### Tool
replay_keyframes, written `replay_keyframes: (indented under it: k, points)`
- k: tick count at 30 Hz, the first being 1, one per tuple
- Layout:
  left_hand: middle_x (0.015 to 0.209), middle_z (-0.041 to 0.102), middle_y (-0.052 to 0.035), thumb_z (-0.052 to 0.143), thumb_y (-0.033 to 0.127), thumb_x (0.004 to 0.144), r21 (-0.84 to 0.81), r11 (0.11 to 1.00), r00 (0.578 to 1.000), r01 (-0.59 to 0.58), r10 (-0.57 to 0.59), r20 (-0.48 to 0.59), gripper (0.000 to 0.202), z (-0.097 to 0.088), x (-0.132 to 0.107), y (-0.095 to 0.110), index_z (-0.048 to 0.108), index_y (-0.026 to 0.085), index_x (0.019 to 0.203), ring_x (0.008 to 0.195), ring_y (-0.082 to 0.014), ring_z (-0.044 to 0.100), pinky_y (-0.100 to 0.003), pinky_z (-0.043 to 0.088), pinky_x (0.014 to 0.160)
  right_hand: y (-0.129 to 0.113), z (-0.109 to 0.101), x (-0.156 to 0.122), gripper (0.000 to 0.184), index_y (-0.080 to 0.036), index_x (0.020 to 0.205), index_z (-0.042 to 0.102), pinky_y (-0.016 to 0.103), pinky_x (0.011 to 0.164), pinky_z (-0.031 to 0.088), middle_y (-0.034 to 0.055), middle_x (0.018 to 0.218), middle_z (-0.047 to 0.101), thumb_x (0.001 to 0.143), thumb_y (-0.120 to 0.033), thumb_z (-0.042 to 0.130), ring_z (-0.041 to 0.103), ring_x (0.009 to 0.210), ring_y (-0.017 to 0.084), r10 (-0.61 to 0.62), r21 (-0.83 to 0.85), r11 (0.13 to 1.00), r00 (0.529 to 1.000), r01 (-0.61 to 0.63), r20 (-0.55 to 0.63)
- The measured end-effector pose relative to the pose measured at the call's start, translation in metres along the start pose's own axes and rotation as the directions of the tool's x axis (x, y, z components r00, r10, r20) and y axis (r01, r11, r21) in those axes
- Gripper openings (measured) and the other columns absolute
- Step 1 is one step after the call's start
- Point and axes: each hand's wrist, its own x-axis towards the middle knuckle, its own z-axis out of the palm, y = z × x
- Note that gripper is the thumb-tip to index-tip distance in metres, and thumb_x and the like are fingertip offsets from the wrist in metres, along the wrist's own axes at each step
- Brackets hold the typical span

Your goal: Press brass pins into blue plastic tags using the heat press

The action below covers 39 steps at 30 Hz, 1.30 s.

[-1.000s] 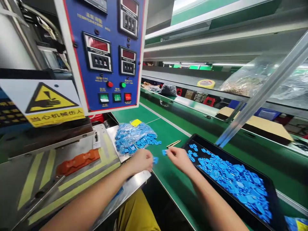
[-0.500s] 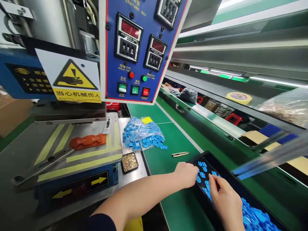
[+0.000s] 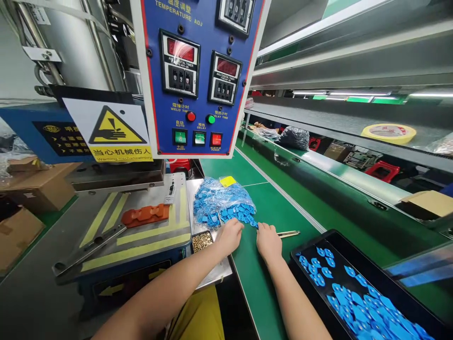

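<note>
A clear plastic bag (image 3: 212, 193) spills small blue plastic pieces (image 3: 240, 211) onto the green bench. My left hand (image 3: 229, 236) is closed just in front of the spilled pieces, beside a small tray of brass-coloured parts (image 3: 201, 242); whatever its curled fingers hold is hidden. At the right edge of the spill, my right hand (image 3: 269, 240) pinches a blue plastic piece, of which a bit shows at the fingertips. Tweezers (image 3: 288, 234) lie to the right of that hand. A black tray (image 3: 295, 257) holding many blue pieces with small metal dots stands at the lower right.
On the left stands a press with a blue control panel (image 3: 170, 113) and a warning sign (image 3: 116, 134). An orange mould (image 3: 145, 216) and a metal bar (image 3: 90, 250) lie on its plate. A shelf with a tape roll (image 3: 388, 133) runs along the right.
Both hands have moved left from the black tray to the blue pieces spilling from the bag. The tray's contents are now uncovered. The view has shifted a little.
</note>
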Motion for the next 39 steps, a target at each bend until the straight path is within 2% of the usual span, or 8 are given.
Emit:
replay_keyframes:
  k: [5,9,11,17,23,29,35,39]
  points:
    - [0.096,0.061,-0.0087,0.052,0.022,0.083,0.037,0.998,0.993,-0.059,0.055,0.108,0.02,0.017,0.034,0.027,0.063,0.018,0.1,0.085,-0.0238,0.062,-0.035,0.051,0.072,0.012,-0.007,-0.049,0.038,-0.016,0.113,0.064,0.033,0.082,0.047,0.0119,0.104,0.066,0.085,-0.004,0.041,0.057,0.096,0.026,-0.142,0.005,0.99,0.989,0.142,0.032]
    - [0.096,0.06,-0.0095,0.052,0.024,0.084,0.044,0.996,0.986,-0.075,0.067,0.15,0.015,0.027,0.032,0.028,0.065,0.017,0.089,0.092,-0.0252,0.06,-0.036,0.05,0.074,0.028,-0.001,-0.084,0.047,-0.022,0.111,0.065,0.032,0.087,0.048,0.0085,0.114,0.063,0.081,0.002,0.037,0.058,0.103,0.021,-0.265,0.258,0.928,0.963,0.27,-0.054]
    - [0.095,0.06,-0.0071,0.048,0.025,0.087,0.041,0.996,0.986,-0.08,0.073,0.153,0.017,0.029,0.027,0.024,0.064,0.019,0.09,0.092,-0.0221,0.06,-0.033,0.049,0.076,0.032,0.003,-0.092,0.04,-0.021,0.108,0.065,0.031,0.088,0.049,0.0088,0.113,0.063,0.085,-0.005,0.037,0.059,0.103,0.02,-0.222,0.402,0.877,0.963,0.265,-0.151]
    - [0.111,0.056,-0.0087,0.05,0.029,0.088,0.06,0.998,0.993,-0.014,0.007,0.118,0.032,0.035,0.034,0.019,0.052,0.02,0.118,0.088,-0.0217,0.061,-0.033,0.049,0.075,0.015,0.001,-0.095,0.027,-0.019,0.105,0.061,0.034,0.065,0.054,0.008,0.093,0.062,0.088,-0.038,0.051,0.063,0.077,0.022,-0.047,0.355,0.93,0.989,0.095,-0.143]
    - [0.101,0.061,-0.0068,0.047,0.027,0.089,0.049,0.999,0.993,0.017,-0.023,0.119,0.021,0.043,0.048,0.024,0.061,0.021,0.103,0.081,-0.0227,0.063,-0.034,0.048,0.07,0.012,0.003,-0.096,0.013,-0.02,0.091,0.062,0.033,0.07,0.053,0.0066,0.087,0.059,0.089,-0.024,0.05,0.06,0.08,0.021,-0.133,0.372,0.911,0.981,0.177,-0.14]
    - [0.094,0.062,-0.0027,0.054,0.035,0.086,0.032,0.999,0.991,0.034,-0.037,0.126,0.017,0.033,0.018,0.02,0.059,0.021,0.094,0.08,-0.0198,0.062,-0.031,0.048,0.069,0.023,0.01,-0.092,0.017,-0.019,0.102,0.059,0.035,0.078,0.052,0.0077,0.095,0.06,0.089,-0.018,0.048,0.057,0.09,0.021,-0.176,0.536,0.807,0.967,0.248,-0.182]
    - [0.116,0.056,-0.0049,0.063,0.034,0.081,-0.104,0.992,0.992,-0.068,0.078,0.095,0.04,0.02,0.005,0.013,0.052,0.022,0.118,0.097,-0.0194,0.058,-0.031,0.048,0.081,0.026,0.012,-0.088,0.024,-0.019,0.112,0.057,0.036,0.081,0.052,0.008,0.101,0.065,0.089,-0.021,0.05,0.058,0.094,0.021,-0.128,0.629,0.743,0.971,0.23,-0.203]
    - [0.106,0.06,-0.0032,0.062,0.032,0.082,-0.141,0.988,0.981,-0.057,0.082,0.177,0.024,0.017,0.01,0.009,0.063,0.022,0.104,0.09,-0.0174,0.059,-0.029,0.048,0.078,0.027,0.012,-0.086,0.024,-0.02,0.11,0.06,0.034,0.077,0.053,0.0074,0.098,0.067,0.088,-0.024,0.051,0.062,0.089,0.02,-0.099,0.654,0.726,0.973,0.213,-0.207]
